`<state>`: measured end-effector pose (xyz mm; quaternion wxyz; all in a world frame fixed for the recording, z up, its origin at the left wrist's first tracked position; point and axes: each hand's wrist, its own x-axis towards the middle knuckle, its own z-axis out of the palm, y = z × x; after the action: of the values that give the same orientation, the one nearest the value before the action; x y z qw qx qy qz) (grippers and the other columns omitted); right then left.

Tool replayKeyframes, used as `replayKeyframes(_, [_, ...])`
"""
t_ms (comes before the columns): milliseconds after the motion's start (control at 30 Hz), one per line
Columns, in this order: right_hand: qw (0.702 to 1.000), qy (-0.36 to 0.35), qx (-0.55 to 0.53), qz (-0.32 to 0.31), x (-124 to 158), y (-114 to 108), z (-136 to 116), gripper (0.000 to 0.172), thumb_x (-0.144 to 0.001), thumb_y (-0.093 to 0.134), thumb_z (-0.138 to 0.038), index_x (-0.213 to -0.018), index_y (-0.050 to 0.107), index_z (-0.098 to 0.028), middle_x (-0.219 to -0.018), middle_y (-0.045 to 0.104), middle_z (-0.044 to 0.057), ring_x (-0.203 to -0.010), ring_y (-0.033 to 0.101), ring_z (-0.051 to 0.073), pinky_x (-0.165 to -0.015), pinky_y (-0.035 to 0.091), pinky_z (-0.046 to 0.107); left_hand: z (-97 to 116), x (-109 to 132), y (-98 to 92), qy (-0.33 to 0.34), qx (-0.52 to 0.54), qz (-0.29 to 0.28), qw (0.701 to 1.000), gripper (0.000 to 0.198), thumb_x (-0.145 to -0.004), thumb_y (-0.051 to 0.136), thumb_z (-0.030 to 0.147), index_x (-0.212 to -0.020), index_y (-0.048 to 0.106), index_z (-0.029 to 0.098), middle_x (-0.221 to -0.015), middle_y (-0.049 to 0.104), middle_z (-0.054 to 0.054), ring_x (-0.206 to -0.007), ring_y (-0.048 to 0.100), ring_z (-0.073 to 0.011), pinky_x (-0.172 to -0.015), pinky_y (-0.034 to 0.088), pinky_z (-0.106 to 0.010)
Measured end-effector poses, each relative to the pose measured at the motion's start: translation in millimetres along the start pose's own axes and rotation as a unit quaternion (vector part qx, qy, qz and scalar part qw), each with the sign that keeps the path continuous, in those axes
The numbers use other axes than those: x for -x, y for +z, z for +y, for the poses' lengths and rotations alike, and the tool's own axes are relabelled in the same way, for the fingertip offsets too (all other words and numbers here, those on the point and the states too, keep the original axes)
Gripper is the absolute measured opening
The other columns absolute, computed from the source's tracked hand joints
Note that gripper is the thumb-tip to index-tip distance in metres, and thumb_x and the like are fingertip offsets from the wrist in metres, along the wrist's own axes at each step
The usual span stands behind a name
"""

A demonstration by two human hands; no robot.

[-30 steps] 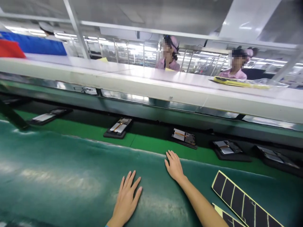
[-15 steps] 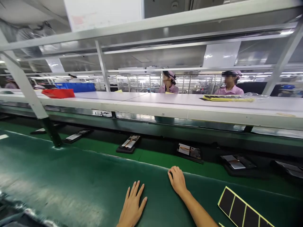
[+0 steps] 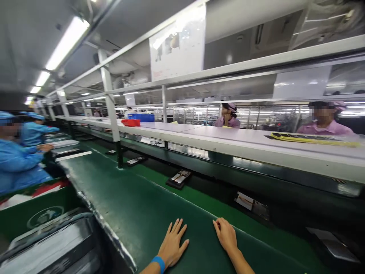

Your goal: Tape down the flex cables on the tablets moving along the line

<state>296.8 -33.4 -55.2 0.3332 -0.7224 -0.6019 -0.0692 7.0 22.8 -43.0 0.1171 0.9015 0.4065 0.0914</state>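
Observation:
My left hand [image 3: 173,243] lies palm down on the green bench top [image 3: 114,198], fingers spread and nothing in it. A blue band [image 3: 159,262] circles its wrist. My right hand [image 3: 226,234] rests at the bench's far edge with its fingers curled in; I see nothing held. Just beyond runs a green conveyor belt [image 3: 199,201]. It carries opened phones in black trays: one phone [image 3: 252,203] beyond my right hand, another phone [image 3: 180,177] farther left, and a blurred phone [image 3: 332,243] at the right. Neither hand touches them.
A white shelf [image 3: 199,139] runs above the belt, bearing a red bin [image 3: 130,122], a blue bin [image 3: 141,117] and yellow-edged sheets [image 3: 310,139]. A metal post [image 3: 112,114] stands at left. A green crate [image 3: 45,213] and co-workers in blue [image 3: 19,160] are at lower left.
The view has swung left, bringing the crate and blue-clad co-workers into sight. The black label sheet at lower right has left the view. Both hands keep nearly the same pose on the bench.

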Motion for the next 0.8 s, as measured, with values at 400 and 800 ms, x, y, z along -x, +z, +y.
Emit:
replayKeyframes(400, [0.998, -0.001, -0.007, -0.056, -5, 1, 4, 0.046, -0.102, 0.029, -0.049, -0.076, 0.059, -0.025, -0.08, 0.068, 0.006, -0.074, 0.067, 0.021, -0.069, 0.047, 0.032, 3, -6, -0.5, -0.014, 0.035, 0.032, 0.999, 0.072, -0.096, 0.046, 0.064, -0.155, 0.043, 0.022, -0.166, 0.028, -0.013, -0.156, 0.021, -0.0327, -0.127, 0.014, -0.056])
replayKeyframes(800, [0.998, 0.009, -0.016, -0.063, -6, 4, 9, 0.045, -0.102, 0.029, -0.047, -0.075, 0.058, -0.025, -0.082, 0.067, 0.006, -0.078, 0.067, 0.022, -0.071, 0.048, 0.033, -4, -8, 7.2, -0.01, 0.046, 0.039, 0.998, 0.068, -0.097, 0.045, 0.063, -0.155, 0.043, 0.027, -0.167, 0.027, -0.01, -0.156, 0.022, -0.0323, -0.127, 0.013, -0.057])
